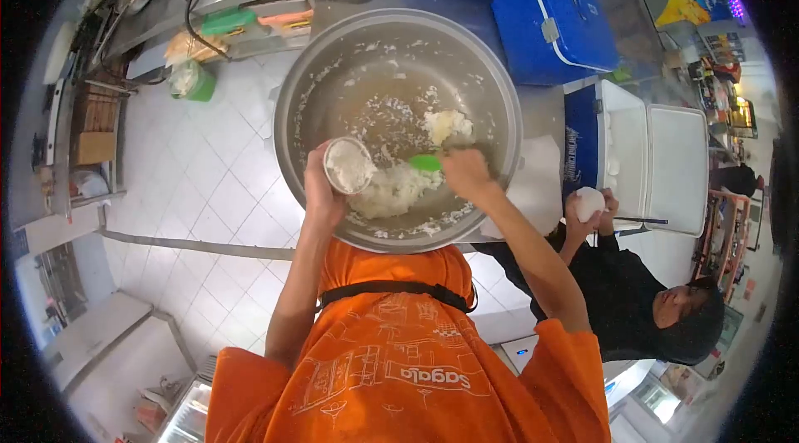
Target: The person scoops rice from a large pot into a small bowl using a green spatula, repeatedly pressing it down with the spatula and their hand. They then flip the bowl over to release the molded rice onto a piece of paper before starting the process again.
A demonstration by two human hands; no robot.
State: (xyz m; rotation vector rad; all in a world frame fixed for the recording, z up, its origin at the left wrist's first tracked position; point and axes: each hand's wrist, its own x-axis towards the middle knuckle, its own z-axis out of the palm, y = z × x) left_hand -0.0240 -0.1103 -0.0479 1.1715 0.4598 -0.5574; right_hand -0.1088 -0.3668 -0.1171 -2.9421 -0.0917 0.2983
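The left hand (320,185) grips a small round rice-filled cup (348,166) over the large steel pot (499,102), while the right hand (468,172), fingers clenched on a green plastic paddle (425,162), points it leftward toward the cup, white rice mound (391,191) just below.

Large round steel pot (333,68) smeared with cooked white rice (393,190), left hand (320,189) gripping small round rice-filled cup (348,166), right hand (468,174) holding green plastic scoop (425,162), co-worker's hands (601,208) cupping white rice ball (589,202) beside open blue-and-white cooler (657,164).
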